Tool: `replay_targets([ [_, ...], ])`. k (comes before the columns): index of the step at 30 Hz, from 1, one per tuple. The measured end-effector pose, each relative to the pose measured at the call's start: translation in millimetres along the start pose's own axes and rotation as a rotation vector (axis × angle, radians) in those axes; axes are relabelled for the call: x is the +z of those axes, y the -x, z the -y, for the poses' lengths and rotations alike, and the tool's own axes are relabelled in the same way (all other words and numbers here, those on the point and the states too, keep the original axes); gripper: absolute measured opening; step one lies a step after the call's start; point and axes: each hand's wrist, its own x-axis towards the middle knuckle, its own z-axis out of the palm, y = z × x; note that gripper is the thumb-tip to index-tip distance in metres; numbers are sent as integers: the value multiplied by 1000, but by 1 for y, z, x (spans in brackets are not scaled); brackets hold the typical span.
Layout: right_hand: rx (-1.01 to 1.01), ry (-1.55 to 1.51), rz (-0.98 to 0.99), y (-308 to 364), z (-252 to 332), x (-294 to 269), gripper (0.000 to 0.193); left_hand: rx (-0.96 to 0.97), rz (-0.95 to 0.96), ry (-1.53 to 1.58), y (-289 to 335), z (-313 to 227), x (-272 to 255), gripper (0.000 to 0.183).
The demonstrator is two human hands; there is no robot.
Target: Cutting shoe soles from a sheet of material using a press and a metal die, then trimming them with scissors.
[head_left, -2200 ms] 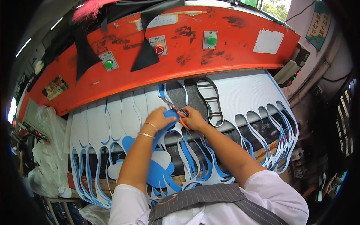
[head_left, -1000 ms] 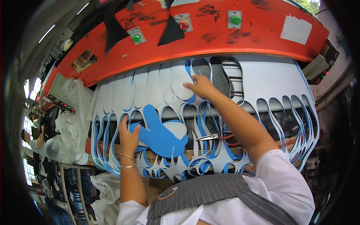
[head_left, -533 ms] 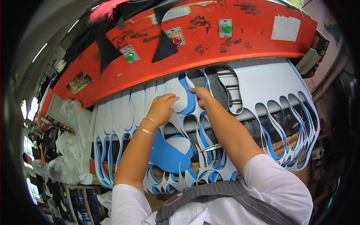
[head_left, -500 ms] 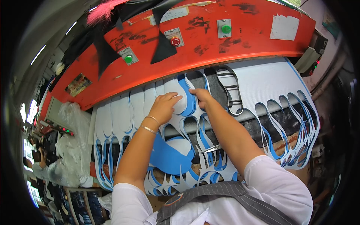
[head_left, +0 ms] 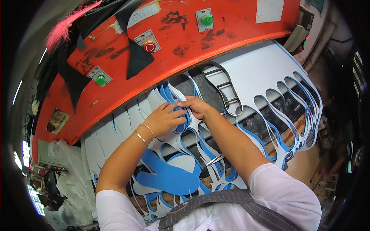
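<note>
Both my hands meet at a stack of white and blue shoe insoles (head_left: 166,93), which bends up from layered foam sheets (head_left: 250,61). My left hand (head_left: 166,118), with two bangles on its wrist, curls its fingers over the lower part of the stack. Thumb and fingers of my right hand (head_left: 195,106) are closed at the stack's right edge; some fingertips are hidden. To the right lies a black sole-shaped cutting die (head_left: 232,101). Loose blue insoles (head_left: 173,181) rest in front of me, and scissors (head_left: 216,159) lie beside my right forearm.
A red machine beam (head_left: 165,57) spans the far side, with green buttons (head_left: 207,20) and a red stop button (head_left: 149,46). Black scraps (head_left: 138,61) hang over it. Cut-out webbing (head_left: 285,142) droops at the near right edge. Clear plastic bags (head_left: 73,184) stand at left.
The view has shifted, so the machine appears farther up and left. My left fingers have closed over the insole stack, whose layers now fan and bend upward. My hands are closer together.
</note>
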Motion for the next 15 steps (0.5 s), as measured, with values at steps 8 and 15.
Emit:
replay_targets([
  [8, 147, 296, -12, 8, 9, 1, 17, 129, 23, -1, -24, 0, 7, 18],
  [15, 113, 714, -100, 13, 14, 14, 18, 213, -134, -14, -11, 5, 4, 6],
])
